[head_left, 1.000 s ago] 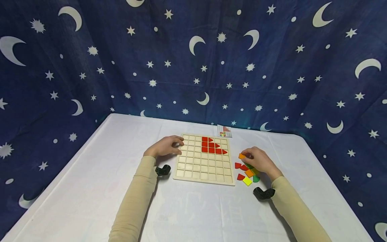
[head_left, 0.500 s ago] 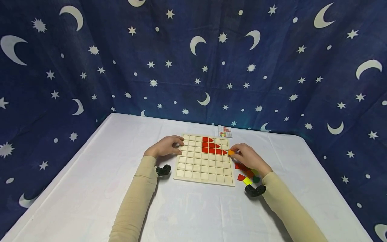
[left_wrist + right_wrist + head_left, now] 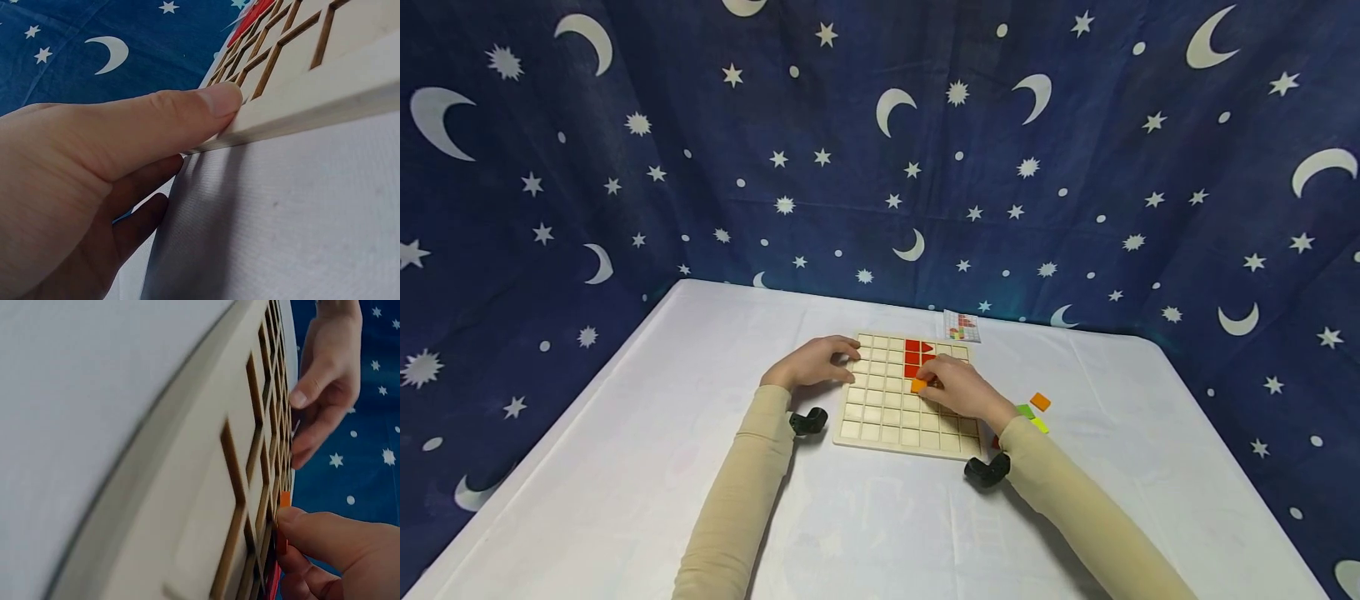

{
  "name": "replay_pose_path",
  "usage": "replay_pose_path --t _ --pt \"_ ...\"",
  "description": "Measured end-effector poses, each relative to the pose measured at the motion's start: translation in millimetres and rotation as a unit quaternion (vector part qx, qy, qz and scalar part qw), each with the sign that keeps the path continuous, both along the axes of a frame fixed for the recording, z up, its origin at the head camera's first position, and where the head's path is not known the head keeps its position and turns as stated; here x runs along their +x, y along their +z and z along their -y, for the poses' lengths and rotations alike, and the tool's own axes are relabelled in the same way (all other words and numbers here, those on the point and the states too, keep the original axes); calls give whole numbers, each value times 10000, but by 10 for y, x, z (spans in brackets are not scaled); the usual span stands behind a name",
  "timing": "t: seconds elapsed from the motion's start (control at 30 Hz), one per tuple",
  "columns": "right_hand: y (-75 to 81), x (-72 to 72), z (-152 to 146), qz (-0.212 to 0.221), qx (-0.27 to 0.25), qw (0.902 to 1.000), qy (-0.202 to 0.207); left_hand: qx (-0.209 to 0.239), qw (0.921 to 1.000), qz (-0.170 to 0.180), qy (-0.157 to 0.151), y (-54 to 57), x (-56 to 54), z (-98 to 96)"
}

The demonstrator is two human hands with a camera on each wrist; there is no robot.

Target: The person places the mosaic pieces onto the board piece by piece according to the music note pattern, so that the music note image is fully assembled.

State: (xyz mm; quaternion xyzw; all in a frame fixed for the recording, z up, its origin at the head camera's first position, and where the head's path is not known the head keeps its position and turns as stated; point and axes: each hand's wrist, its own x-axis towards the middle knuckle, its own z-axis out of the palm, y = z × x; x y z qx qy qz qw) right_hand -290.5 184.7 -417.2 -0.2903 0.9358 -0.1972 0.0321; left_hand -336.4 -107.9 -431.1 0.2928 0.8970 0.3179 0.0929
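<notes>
Between thumb and fingertips my right hand (image 3: 962, 387) pinches an orange square tile (image 3: 918, 386). It is over the wooden grid board (image 3: 872, 412), just below the block of red tiles (image 3: 912, 358). In the right wrist view the orange tile (image 3: 285, 499) appears edge-on, close to the grid; contact with the board cannot be told. My left hand (image 3: 808, 367) rests at the board's left edge with fingers spread. Its thumb (image 3: 222, 97) touches the wooden rim in the left wrist view. The right hand covers some red tiles and part of the grid.
Right of the board lie loose tiles: an orange square (image 3: 1041, 402), a green piece (image 3: 1026, 411) and a yellow one (image 3: 1040, 425), partly behind the right forearm. A small printed pattern card (image 3: 962, 326) is behind the board. A starry blue cloth (image 3: 820, 242) hangs around the white table.
My right hand has carried the orange tile left from the loose pile, past the board's right edge, to over the grid. My left hand has stayed at the board's left edge.
</notes>
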Motion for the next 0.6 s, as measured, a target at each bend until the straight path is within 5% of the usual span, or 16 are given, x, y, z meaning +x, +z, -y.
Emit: replay_pose_path --t 0.6 --pt "-45 -49 111 -188 49 9998 -57 -90 9998 -149 -63 -19 -14 3"
